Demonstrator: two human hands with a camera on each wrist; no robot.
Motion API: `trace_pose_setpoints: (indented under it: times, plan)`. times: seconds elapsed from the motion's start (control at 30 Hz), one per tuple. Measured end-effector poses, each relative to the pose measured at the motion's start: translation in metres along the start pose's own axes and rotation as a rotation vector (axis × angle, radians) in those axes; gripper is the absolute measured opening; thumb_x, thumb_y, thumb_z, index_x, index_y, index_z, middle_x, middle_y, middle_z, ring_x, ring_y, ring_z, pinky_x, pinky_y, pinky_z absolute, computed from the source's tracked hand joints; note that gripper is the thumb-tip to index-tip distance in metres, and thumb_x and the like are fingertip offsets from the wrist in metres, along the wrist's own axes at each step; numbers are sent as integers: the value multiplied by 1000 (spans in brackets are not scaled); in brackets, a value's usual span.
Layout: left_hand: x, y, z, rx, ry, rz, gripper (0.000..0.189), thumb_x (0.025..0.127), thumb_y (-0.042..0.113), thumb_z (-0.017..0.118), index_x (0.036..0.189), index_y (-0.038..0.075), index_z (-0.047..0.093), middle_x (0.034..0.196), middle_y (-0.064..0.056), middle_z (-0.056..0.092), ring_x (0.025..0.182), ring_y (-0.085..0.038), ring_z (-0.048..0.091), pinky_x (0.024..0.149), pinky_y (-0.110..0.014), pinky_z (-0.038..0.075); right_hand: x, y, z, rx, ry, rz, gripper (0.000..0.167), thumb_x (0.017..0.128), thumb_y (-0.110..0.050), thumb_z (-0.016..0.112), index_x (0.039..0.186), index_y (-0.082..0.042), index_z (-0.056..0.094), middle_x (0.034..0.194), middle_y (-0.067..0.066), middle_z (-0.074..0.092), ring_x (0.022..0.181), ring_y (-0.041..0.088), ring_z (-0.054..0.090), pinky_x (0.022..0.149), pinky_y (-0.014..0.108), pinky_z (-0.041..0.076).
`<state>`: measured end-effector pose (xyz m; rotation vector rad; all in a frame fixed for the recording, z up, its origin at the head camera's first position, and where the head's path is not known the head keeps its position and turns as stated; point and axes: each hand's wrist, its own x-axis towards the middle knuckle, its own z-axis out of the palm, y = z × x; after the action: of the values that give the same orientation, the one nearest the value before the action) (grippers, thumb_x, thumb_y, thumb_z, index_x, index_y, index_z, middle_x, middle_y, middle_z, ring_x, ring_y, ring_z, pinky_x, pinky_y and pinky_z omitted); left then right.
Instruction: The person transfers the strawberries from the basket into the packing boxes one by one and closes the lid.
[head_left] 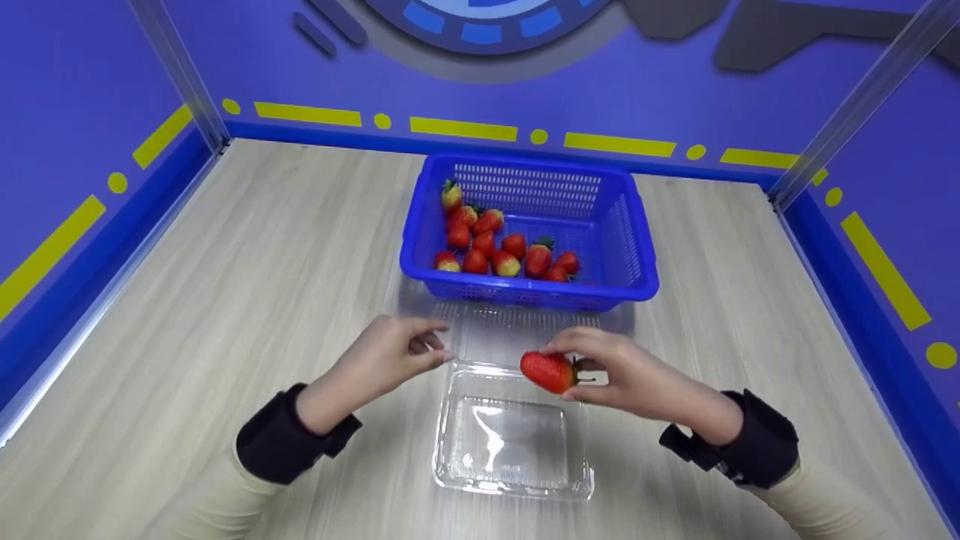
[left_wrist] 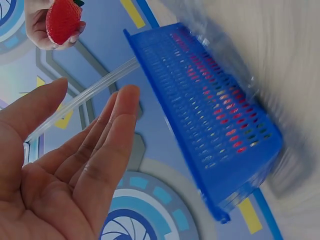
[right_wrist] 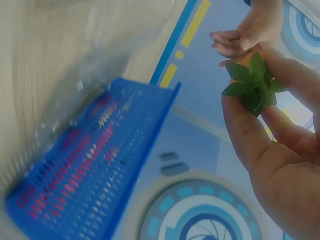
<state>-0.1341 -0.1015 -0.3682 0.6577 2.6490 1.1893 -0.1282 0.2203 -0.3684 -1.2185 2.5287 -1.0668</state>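
Observation:
In the head view my right hand [head_left: 619, 369] pinches a red strawberry [head_left: 547, 372] between thumb and fingers, above the right rim of a clear plastic box [head_left: 514, 442]. Green leaves of this strawberry [right_wrist: 252, 84] face the right wrist camera. My left hand [head_left: 386, 356] hovers at the box's upper left with nothing in it; the left wrist view shows its fingers [left_wrist: 100, 165] nearly straight and apart from the thumb. Inside the box I see no fruit. Behind both hands stands a blue basket [head_left: 529, 289] with several strawberries [head_left: 484, 244] gathered at its left and front.
The clear lid [head_left: 487, 330] lies behind the box, reaching under the basket's front. Blue patterned walls [head_left: 480, 97] enclose the wooden table [head_left: 300, 247] at the back and both sides. Clear corner posts [head_left: 184, 75] stand at the back.

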Motion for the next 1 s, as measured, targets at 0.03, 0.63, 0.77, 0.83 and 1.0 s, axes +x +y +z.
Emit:
trace_pose_setpoints:
  times: [0.03, 0.63, 0.77, 0.83, 1.0]
  plan:
    - [-3, -2, 3, -6, 1, 3, 38, 93, 14, 74, 123, -10, 68, 96, -18, 78, 85, -27, 76, 75, -31, 64, -2, 0, 3, 3, -5, -16, 44, 85, -4, 80, 127, -2, 65, 120, 17, 69, 108, 30, 67, 87, 34, 64]
    - [-34, -31, 40, -114, -42, -106, 46, 91, 17, 77, 123, -12, 65, 93, -18, 79, 82, -29, 77, 75, -31, 64, -23, 11, 44, 50, -15, 0, 47, 84, 1, 79, 129, -6, 64, 123, 15, 68, 110, 21, 67, 86, 26, 63]
    - [-37, -35, 48, -128, -63, -135, 47, 90, 18, 77, 124, -13, 65, 92, -18, 79, 79, -27, 76, 70, -28, 62, -27, 12, 52, -32, -34, 27, 47, 84, 1, 78, 128, -6, 64, 124, 12, 69, 111, 24, 67, 91, 30, 62]
    - [-36, -37, 52, -136, -72, -144, 48, 90, 18, 77, 124, -13, 65, 90, -18, 79, 75, -25, 75, 66, -25, 60, -27, 11, 55, -86, -57, 30, 47, 83, 1, 79, 127, -7, 65, 123, 10, 69, 112, 26, 66, 94, 33, 61]
    - [-35, -39, 62, -126, -63, -167, 49, 88, 19, 79, 123, -14, 65, 82, -15, 78, 64, -16, 70, 58, -23, 55, -25, 12, 65, -208, -131, 19, 48, 81, 2, 80, 126, -5, 64, 121, 10, 67, 111, 26, 66, 96, 35, 60]
